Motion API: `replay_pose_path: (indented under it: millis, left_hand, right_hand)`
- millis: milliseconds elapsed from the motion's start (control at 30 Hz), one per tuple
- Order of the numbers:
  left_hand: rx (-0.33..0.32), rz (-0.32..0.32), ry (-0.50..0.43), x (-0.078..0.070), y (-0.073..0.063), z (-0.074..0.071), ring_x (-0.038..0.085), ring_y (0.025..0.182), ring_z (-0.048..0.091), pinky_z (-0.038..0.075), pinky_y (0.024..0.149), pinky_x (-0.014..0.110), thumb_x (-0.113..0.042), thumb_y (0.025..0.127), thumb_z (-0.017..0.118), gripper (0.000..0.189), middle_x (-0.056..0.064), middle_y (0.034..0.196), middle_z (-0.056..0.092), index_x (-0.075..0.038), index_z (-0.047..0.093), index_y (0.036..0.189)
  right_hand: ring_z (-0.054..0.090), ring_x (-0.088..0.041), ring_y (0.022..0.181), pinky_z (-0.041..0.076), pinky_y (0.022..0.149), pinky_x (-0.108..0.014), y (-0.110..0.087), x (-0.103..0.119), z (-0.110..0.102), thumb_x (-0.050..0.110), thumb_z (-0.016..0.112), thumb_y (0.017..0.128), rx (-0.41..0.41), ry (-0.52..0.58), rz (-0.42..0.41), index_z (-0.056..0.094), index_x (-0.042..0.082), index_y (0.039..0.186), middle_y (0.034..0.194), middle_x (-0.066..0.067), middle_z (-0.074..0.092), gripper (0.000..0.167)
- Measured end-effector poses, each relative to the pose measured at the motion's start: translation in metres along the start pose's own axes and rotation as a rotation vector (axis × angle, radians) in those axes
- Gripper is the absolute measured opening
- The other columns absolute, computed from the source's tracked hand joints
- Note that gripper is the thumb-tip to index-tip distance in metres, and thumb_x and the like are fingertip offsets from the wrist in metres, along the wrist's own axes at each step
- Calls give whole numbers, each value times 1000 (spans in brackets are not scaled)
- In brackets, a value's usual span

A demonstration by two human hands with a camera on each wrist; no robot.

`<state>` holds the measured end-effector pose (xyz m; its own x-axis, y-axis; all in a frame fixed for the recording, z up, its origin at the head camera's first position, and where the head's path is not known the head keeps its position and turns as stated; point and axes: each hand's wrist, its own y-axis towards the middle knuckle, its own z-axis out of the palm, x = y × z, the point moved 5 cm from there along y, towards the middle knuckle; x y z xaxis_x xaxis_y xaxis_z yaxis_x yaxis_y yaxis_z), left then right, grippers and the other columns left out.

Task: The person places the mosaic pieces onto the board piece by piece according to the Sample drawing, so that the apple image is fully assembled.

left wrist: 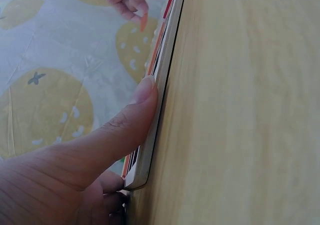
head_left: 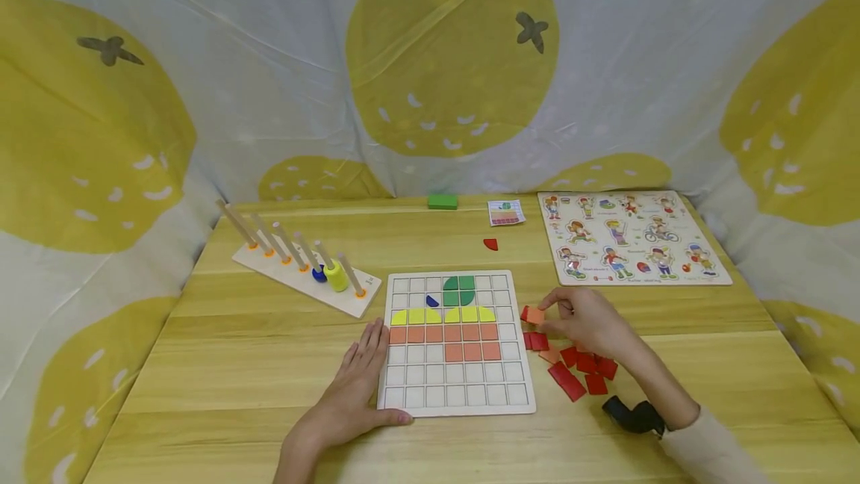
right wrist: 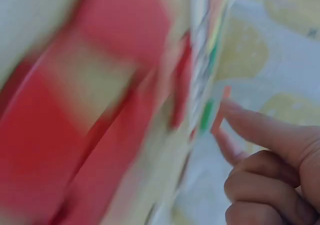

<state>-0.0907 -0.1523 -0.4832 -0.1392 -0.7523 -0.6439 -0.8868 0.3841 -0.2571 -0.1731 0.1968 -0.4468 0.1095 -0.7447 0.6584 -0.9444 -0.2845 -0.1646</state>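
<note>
- The right hand [head_left: 583, 320] has an orange tile [head_left: 535, 316] pinched between fingers and thumb, above the desk [head_left: 269, 379], just off the grid board's [head_left: 416, 374] right edge.
- I'd judge that tile light, thin, stiff and perhaps slippery; best taken by opposite edges.
- The left hand [head_left: 348, 396] borders the board, fingers straight along its left edge, thumb at the near one. The board looks rigid, easily steadied by that rim.
- Its cells hold green [head_left: 466, 297], blue [head_left: 432, 301], yellow [head_left: 416, 316] and orange pieces [head_left: 453, 332].
- Red tiles [head_left: 566, 382] lie loose beside it; a peg stand [head_left: 309, 286] carries blue and yellow rings [head_left: 337, 279].
</note>
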Motion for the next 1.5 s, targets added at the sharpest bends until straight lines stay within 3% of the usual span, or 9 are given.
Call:
replay_pose_path:
  millis: [133,267,400,500,600,867,1133,1367,1500]
  left_hand:
    - [-6,5,5,0,0,0,30,164,-7,0,131,55,-55,77,85,131,8,176,-9,-5,3,166]
    - [-10,15,5,-1,1,1,31,164,-6,0,131,56,-55,77,86,131,8,176,-9,-5,3,166]
    - [-7,21,15,-1,2,2,32,163,-6,0,131,57,-55,76,86,132,9,175,-9,-4,3,165]
    - [-3,22,21,-2,2,2,32,163,-5,0,131,56,-55,76,86,133,10,175,-9,-3,3,165]
    - [-7,23,18,-2,2,2,32,164,-5,1,131,57,-55,76,86,132,10,175,-9,-2,3,165]
    - [-13,18,25,0,0,1,33,164,-4,2,131,58,-57,76,85,132,10,175,-8,-2,4,165]
    - [-12,20,19,0,-1,0,34,163,-3,3,131,58,-57,77,85,132,10,175,-8,-2,4,165]
    - [-15,13,30,1,-1,0,33,164,-3,3,131,58,-57,77,84,131,10,176,-7,-2,4,165]
    - [-14,12,33,2,0,0,32,164,-4,2,131,57,-56,78,84,131,9,175,-8,-3,3,165]
  right_hand:
    - [30,-8,52,24,49,-20,5,40,26,16,85,85,65,30,-68,77,8,101,58,6,33,19]
    - [35,-8,58,23,52,-19,10,75,59,18,89,81,104,-15,-127,78,11,95,62,8,46,19]
    - [42,-10,62,28,53,-20,16,97,84,18,91,78,93,-60,-172,78,11,90,67,7,57,18]
    - [48,-12,64,35,54,-22,19,104,95,15,90,78,87,-68,-156,78,10,89,73,2,64,17]
    - [52,-14,69,40,55,-25,22,106,99,11,89,79,92,-66,-142,78,9,88,85,-1,71,14]
    - [61,-11,80,46,63,-24,24,105,98,15,91,78,89,-19,-167,83,14,91,93,1,79,15]
    - [63,-11,82,48,62,-25,28,107,103,15,91,78,66,-8,-206,84,13,90,90,1,80,14]
    - [64,-10,82,46,63,-23,28,105,99,16,88,81,86,1,-190,85,14,95,95,0,81,14]
    - [45,-7,63,30,54,-19,24,87,77,16,84,86,88,45,-162,84,14,99,68,8,64,13]
